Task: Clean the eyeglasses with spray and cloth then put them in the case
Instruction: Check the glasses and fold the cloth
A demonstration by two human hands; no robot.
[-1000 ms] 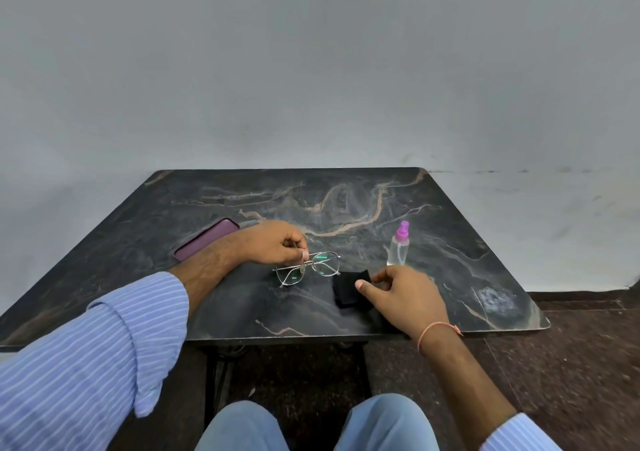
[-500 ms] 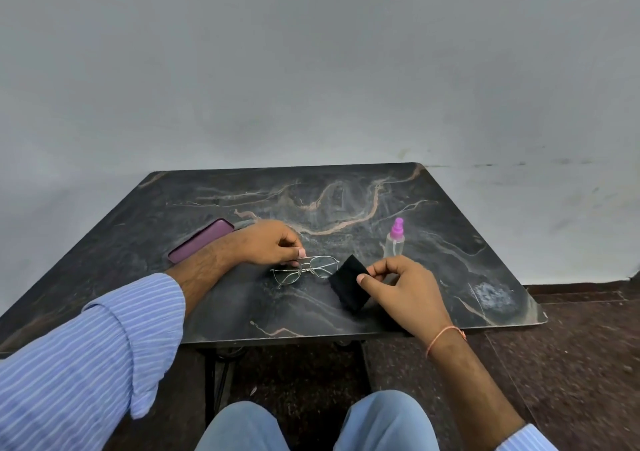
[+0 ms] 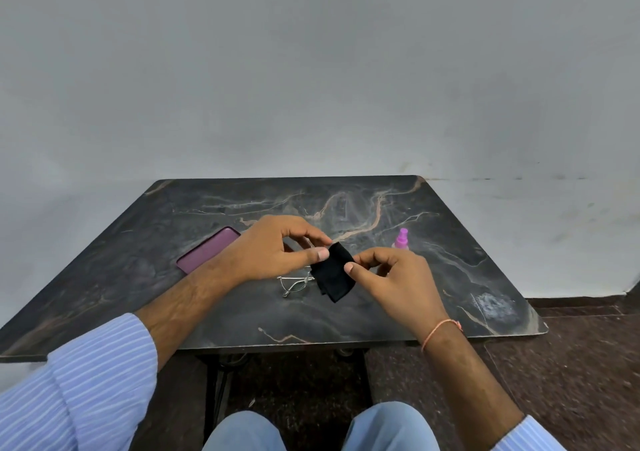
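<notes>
A small black cloth point(image 3: 334, 272) hangs above the table, pinched at its upper edge by both hands. My left hand point(image 3: 270, 250) grips its left corner with thumb and forefinger. My right hand point(image 3: 391, 277) pinches the right side. The thin metal-framed eyeglasses point(image 3: 294, 284) lie on the dark marble table point(image 3: 242, 315) just below my left hand, partly hidden by hand and cloth. A clear spray bottle with a pink cap point(image 3: 401, 239) stands upright behind my right hand. The purple case point(image 3: 207, 250) lies flat at the left, behind my left wrist.
The table's front edge runs just above my knees point(image 3: 311, 430). A grey wall stands right behind the table. Brown floor shows to the right of the table.
My left hand let go of the eyeglasses and rose to take the cloth. My right hand lifted the cloth off the table. The glasses now rest on the table.
</notes>
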